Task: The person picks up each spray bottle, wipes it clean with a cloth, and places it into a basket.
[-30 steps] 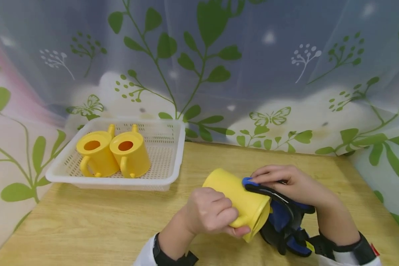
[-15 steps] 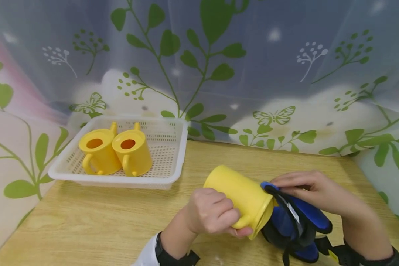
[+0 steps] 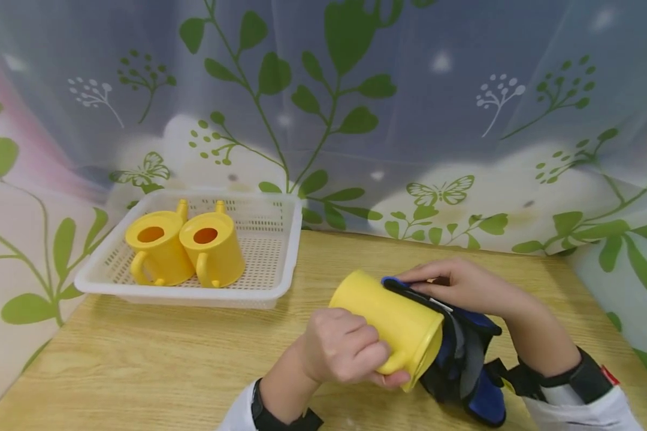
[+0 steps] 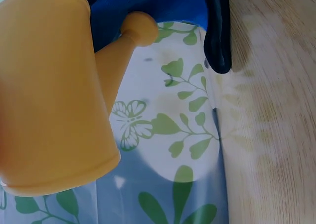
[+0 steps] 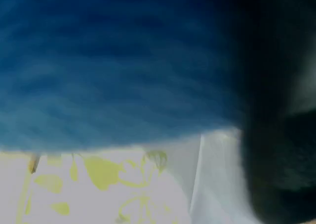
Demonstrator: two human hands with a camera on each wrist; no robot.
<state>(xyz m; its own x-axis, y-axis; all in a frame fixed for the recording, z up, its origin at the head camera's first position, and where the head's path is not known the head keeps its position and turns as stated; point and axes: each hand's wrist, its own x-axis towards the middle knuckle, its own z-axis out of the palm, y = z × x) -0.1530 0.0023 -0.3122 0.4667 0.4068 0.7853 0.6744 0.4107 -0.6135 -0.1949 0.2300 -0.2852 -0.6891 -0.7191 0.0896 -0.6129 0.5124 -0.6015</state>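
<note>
My left hand (image 3: 347, 347) grips a yellow toy watering can (image 3: 385, 317) by its handle, tilted over the table with its top end toward the lower right. Its spout with a rounded tip (image 4: 140, 29) shows in the left wrist view, close to blue fabric (image 4: 163, 4). My right hand (image 3: 463, 287) pinches a floppy blue fabric piece with black edging and straps (image 3: 463, 353), laid against the can's upper side. That fabric fills most of the right wrist view, blurred (image 5: 118, 76). Part of the can's far side is hidden behind it.
A white plastic basket (image 3: 286, 263) stands at the back left of the wooden table (image 3: 167, 365). Inside its left half sit two more yellow watering cans (image 3: 164, 257), side by side. A leaf-patterned curtain (image 3: 377, 149) hangs right behind the table.
My right hand slid the fabric toward the can's top end, then back up along its side to the left. The left hand and can stay nearly in place.
</note>
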